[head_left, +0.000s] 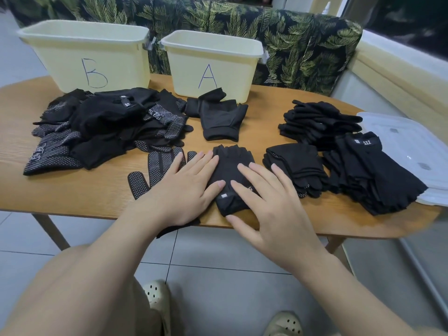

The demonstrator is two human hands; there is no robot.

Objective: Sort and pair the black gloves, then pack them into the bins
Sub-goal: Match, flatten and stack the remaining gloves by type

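- L hand (179, 190) & R hand (271, 204): flat, fingers spread wide, no grip, pressing folded glove pair (230, 175), frame ctr.
- Loose glove pile (101, 127) left; bins (213, 66) upper frame on table (97, 197).

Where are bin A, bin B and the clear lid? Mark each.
bin A (211, 69), head view, front wall near the letter.
bin B (80, 59), head view, front wall above the letter.
clear lid (402, 139), head view, bare top.
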